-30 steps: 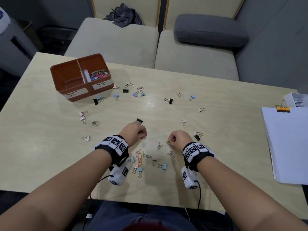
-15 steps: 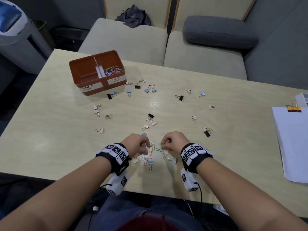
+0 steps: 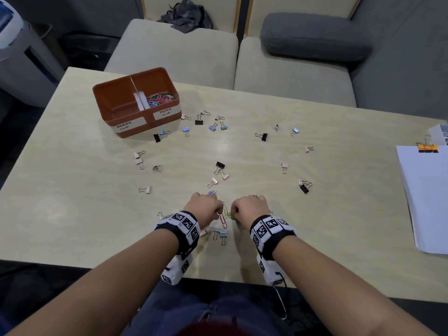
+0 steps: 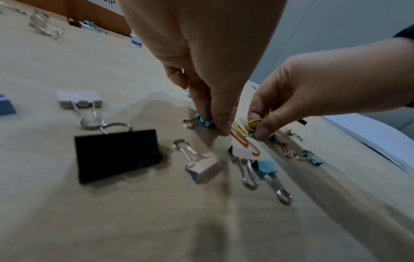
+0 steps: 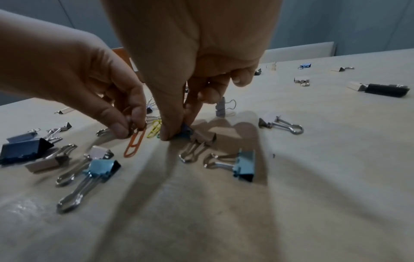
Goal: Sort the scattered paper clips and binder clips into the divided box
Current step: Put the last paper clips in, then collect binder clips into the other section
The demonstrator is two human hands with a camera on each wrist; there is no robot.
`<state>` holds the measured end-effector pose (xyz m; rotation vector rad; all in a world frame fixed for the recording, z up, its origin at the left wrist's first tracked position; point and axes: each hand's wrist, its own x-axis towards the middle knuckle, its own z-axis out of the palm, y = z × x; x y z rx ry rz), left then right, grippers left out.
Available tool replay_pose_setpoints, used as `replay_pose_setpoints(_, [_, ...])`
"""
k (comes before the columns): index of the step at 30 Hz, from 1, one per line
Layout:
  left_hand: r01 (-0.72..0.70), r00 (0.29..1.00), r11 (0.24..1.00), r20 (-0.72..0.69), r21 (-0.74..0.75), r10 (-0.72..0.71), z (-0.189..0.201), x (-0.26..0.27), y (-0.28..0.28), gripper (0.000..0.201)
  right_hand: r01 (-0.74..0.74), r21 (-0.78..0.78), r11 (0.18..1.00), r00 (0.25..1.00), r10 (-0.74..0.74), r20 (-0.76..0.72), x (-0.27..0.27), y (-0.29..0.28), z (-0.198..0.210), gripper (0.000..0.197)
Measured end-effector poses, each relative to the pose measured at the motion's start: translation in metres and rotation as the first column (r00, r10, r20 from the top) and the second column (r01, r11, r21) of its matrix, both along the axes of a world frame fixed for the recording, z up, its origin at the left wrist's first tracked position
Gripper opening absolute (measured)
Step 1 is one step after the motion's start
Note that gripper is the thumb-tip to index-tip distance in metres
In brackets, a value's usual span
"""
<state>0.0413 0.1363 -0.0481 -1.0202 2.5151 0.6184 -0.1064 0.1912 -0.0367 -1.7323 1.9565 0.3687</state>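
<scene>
**Risks While Paper Clips Are Pinched Far From the Box**

The worktop point(image 3: 97, 214) is strewn with binder clips from the far side to the near edge. The divided box point(image 3: 116, 103) is set at the far left, well apart from both hands. Its right compartment, labelled PAPER CLIP, is seen to hold coloured paper clips point(image 3: 158, 98); no clips can be made out in the left one, labelled BINDER CLIP.

The left hand point(image 3: 206, 209) and right hand point(image 3: 249, 209) are held close together near the front edge, fingertips down at the surface. The orange paper clip point(image 5: 134, 143) is pinched at its top by the left hand, with its lower end hanging toward the worktop. The yellow paper clip point(image 4: 253, 123) is pinched by the right hand, with a green one seemingly beside it.

3 risks are judged likely:

1. A loosely pinched wire clip could be dropped during the long carry to the box.
2. The binder clips just beside the wrists, such as the blue binder clip point(image 5: 245, 167), could be swept off the near edge.
3. The clips could be released over the divider and land in the wrong compartment.

Whether the orange and yellow clips are hooked together cannot be told. If they are, both could be dragged along at once.
</scene>
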Motion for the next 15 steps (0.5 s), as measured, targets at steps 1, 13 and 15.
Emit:
replay_pose_setpoints(1, [0.012, 1.0, 1.0, 0.004, -0.008, -0.012, -0.001, 0.001, -0.002, 0.016, -0.012, 0.008, 1.0, 1.0, 0.012, -0.011, 0.0, 0.0, 0.0, 0.012])
replay_pose_setpoints(13, [-0.041, 0.992, 0.996, -0.117, 0.081, 0.05, 0.004, 0.005, -0.009, 0.022, -0.063, -0.024, 0.998, 0.997, 0.064, 0.04, -0.003, 0.009, -0.002, 0.016])
replay_pose_setpoints(15, [0.015, 0.998, 0.997, -0.065, 0.07, -0.01, 0.003, 0.0, -0.004, 0.023, -0.02, -0.008, 1.0, 0.997, 0.021, 0.08, -0.008, 0.01, -0.001, 0.017])
